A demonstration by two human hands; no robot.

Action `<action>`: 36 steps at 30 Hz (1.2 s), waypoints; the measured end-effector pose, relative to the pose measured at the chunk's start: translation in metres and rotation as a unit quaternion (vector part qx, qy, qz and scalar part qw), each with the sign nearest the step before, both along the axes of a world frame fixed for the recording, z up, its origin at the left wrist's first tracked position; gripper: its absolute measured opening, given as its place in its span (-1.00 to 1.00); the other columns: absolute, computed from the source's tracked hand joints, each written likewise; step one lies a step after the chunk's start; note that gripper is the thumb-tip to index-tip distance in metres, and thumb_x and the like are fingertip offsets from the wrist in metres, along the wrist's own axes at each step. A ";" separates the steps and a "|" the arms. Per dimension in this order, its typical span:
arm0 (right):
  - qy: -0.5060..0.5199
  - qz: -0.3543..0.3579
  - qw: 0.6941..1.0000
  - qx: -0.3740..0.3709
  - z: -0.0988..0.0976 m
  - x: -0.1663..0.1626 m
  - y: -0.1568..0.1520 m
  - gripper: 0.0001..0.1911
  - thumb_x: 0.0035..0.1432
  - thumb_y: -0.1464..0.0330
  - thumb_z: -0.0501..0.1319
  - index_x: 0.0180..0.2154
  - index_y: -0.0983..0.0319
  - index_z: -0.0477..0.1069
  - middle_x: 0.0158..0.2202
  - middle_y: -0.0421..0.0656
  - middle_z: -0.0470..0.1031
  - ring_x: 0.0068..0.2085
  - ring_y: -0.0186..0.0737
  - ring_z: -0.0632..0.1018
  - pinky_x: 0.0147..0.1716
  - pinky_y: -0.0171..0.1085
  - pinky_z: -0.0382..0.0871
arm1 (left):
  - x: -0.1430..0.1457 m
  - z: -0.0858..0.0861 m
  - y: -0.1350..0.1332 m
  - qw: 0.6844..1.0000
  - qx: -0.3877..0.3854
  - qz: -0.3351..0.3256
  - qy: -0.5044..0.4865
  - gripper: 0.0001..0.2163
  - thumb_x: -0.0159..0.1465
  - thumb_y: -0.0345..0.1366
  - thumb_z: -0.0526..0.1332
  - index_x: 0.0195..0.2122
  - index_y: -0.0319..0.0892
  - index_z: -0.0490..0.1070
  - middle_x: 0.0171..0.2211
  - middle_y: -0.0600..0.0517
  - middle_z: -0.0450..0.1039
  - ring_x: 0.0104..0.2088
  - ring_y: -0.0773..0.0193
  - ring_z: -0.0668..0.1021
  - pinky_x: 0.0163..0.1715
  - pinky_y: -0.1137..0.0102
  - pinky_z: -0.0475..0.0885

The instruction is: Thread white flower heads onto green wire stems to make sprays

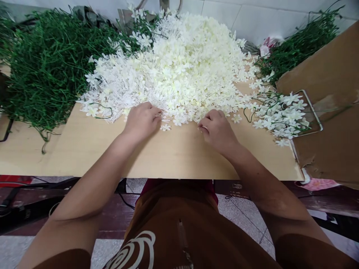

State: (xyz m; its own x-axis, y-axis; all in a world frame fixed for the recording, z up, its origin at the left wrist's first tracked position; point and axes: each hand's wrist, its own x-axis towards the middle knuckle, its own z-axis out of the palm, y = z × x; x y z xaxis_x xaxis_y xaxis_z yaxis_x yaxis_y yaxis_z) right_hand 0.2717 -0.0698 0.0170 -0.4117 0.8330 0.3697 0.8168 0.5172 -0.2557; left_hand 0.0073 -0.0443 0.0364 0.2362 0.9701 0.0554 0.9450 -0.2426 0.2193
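A large heap of loose white artificial flower heads [190, 67] spreads over the wooden tabletop [179, 157]. My left hand [143, 119] is at the heap's near edge, its fingers curled and pinched together; what lies between them is too small to make out. One single white flower [165, 127] lies just right of those fingertips. Across a short gap, my right hand [216, 129] rests by the same edge with thumb and fingers closed. Something pale shows at its fingertips, but I cannot tell what it is.
Green plastic stems [47, 63] are piled high at the left, and another green bundle [305, 45] stands at the back right. White flowers on stems [286, 116] lie beside a brown cardboard sheet [331, 104] with a metal wire frame [312, 108]. A tiled wall closes the back.
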 end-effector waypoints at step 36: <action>0.512 0.018 0.850 -0.123 -0.002 -0.059 0.014 -0.79 0.22 0.15 0.30 -0.27 0.14 0.41 -0.30 -0.22 0.53 -0.25 -0.29 0.58 -0.23 -0.24 0.55 | 0.037 -0.012 0.006 0.570 -0.342 0.118 -0.738 -0.77 0.00 -0.40 0.53 -0.43 -0.27 0.48 -0.52 0.09 0.47 -0.52 0.45 0.50 -0.44 0.54 0.43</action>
